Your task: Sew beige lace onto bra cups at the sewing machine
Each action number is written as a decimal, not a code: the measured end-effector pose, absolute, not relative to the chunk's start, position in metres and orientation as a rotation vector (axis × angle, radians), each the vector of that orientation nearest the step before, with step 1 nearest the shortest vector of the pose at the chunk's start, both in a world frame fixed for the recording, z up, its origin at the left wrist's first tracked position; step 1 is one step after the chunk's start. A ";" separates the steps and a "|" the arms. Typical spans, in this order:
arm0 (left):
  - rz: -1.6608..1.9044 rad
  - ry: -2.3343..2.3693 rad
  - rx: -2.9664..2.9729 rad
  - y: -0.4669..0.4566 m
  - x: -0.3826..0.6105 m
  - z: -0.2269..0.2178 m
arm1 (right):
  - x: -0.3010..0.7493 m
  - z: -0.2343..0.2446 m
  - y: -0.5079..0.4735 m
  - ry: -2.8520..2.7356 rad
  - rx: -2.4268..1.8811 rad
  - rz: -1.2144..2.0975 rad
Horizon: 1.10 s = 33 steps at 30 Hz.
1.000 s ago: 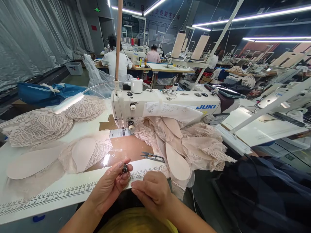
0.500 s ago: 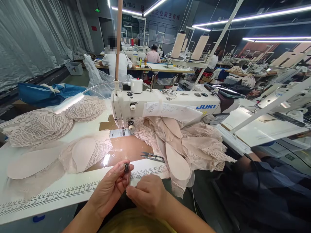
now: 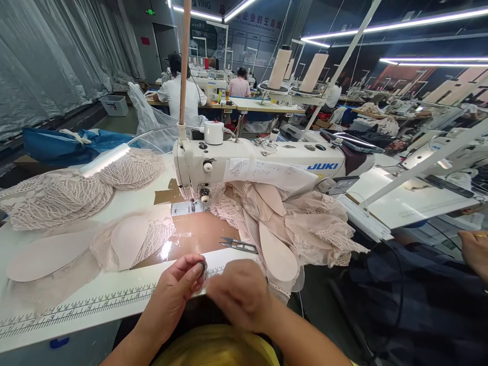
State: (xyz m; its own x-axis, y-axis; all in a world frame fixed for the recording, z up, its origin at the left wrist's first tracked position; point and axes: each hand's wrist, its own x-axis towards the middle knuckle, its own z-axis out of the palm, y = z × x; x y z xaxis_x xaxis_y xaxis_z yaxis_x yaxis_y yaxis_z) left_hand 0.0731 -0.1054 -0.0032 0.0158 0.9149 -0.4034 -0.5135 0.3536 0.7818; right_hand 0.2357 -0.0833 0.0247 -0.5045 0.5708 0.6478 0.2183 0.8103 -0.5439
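My left hand pinches a small dark metal bobbin case between thumb and fingers, above the table's front edge. Just right of it, my right hand is curled closed and smeared by motion; whatever its fingers hold cannot be made out. Thread snips lie on the table beyond my hands. Behind them stands a white sewing machine, its needle area over a metal plate. A heap of pale pink lace pieces lies to the right of the needle, partly under the machine arm.
Left on the table are a lace cup piece and stacked lace cups. A ruler strip runs along the front edge. A lit lamp hangs over the left side. Another person's hand shows at far right.
My right hand has moved up and slightly right, away from the bobbin case. The thread seen between the hands earlier cannot be made out now. Another person's hand has appeared at far right.
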 end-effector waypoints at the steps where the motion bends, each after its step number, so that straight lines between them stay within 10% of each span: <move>1: 1.169 1.051 0.593 -0.108 0.072 -0.003 | 0.240 0.028 -0.079 -2.051 -0.660 0.561; 14: 0.975 0.834 0.939 -0.146 0.061 -0.005 | 0.221 0.009 -0.049 -2.083 -1.054 1.027; 33: 0.960 0.696 0.492 -0.190 0.038 -0.058 | 0.247 0.008 -0.034 -2.830 -1.623 -0.058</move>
State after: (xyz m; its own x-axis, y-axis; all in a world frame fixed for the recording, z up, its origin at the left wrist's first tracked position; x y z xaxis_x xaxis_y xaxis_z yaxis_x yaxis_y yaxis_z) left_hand 0.0379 -0.1903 -0.0581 0.3884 0.8663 -0.3141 -0.5683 0.4935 0.6583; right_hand 0.2468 -0.0341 0.0077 -0.4994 0.8620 -0.0873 0.8576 0.5061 0.0912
